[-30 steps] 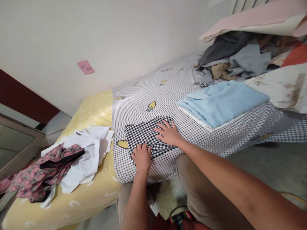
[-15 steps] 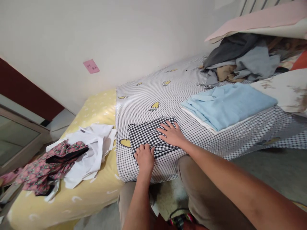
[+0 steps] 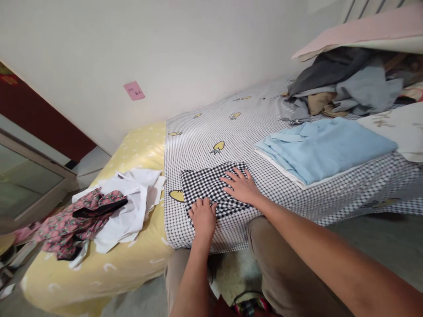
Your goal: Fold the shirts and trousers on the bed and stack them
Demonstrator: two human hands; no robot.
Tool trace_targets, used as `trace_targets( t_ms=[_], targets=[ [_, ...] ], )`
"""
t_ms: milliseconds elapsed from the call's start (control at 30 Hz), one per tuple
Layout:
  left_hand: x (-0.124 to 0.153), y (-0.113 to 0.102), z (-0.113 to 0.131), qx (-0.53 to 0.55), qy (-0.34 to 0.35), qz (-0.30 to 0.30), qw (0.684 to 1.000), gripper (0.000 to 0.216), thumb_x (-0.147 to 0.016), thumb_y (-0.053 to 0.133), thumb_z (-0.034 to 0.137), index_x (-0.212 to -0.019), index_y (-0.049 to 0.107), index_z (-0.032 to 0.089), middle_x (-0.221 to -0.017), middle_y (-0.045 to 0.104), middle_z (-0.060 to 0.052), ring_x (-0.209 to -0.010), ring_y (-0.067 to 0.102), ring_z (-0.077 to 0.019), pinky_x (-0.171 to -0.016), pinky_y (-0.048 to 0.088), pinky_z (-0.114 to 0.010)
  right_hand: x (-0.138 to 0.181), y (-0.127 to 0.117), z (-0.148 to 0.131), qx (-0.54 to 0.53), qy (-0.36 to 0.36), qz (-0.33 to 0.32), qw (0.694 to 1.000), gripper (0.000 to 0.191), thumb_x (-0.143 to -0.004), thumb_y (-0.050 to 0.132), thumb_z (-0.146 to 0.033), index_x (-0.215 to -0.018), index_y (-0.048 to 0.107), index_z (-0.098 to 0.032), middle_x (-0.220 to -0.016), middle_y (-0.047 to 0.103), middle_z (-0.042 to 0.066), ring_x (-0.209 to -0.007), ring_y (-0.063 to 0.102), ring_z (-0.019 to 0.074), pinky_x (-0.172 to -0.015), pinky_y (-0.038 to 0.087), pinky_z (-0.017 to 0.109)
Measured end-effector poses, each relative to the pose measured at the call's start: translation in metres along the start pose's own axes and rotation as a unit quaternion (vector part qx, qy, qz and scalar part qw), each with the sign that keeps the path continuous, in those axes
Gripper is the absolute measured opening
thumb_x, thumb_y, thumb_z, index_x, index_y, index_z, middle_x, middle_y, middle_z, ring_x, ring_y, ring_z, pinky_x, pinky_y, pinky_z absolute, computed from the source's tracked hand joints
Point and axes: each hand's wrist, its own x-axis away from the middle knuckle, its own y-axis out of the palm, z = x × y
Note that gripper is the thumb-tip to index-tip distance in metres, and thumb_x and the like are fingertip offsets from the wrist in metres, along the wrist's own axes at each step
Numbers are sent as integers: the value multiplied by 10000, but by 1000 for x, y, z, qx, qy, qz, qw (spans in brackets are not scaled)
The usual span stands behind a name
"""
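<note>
A folded black-and-white gingham cloth [image 3: 203, 185], perhaps a garment, lies on the checked bedspread in front of my knees. My left hand [image 3: 202, 216] rests on its near left edge, fingers together and slightly bent over the fabric. Farther right, my right hand [image 3: 242, 187] presses flat on the cloth with its fingers spread. Neither hand grips anything; both touch the cloth from above. Parts of the cloth under the palms are hidden.
To the right lies a folded light blue garment [image 3: 327, 147] on white cloth. Behind it is a heap of grey and brown clothes [image 3: 363, 88]. A white garment [image 3: 132, 198] and a pink floral one [image 3: 69, 224] lie on the yellow sheet [image 3: 132, 268] at left.
The view has turned a little to the left, so everything appears shifted right. Both hands stay on the gingham cloth in nearly the same places.
</note>
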Motion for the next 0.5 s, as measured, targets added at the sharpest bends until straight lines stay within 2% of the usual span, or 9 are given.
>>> trace_targets(
  t_ms=[167, 500],
  targets=[
    [1, 0, 0, 7, -2, -1, 1000, 304, -999, 453, 446, -1112, 629, 225, -1204, 623, -96, -1146, 535, -287, -963, 417, -433, 0, 6, 2, 7, -4, 20, 1000, 613, -988, 247, -627, -1532, 433, -415, -1653, 351, -32, -1554, 171, 340, -1224, 130, 655],
    [3, 3, -1, 15, -6, -2, 1000, 298, -999, 451, 445, -1116, 631, 237, -1217, 625, -89, -1129, 533, -276, -958, 414, -431, 0, 12, 3, 15, -5, 26, 1000, 631, -984, 216, -629, -1531, 439, -407, -1650, 356, -23, -1548, 187, 352, -1219, 123, 670]
  ],
)
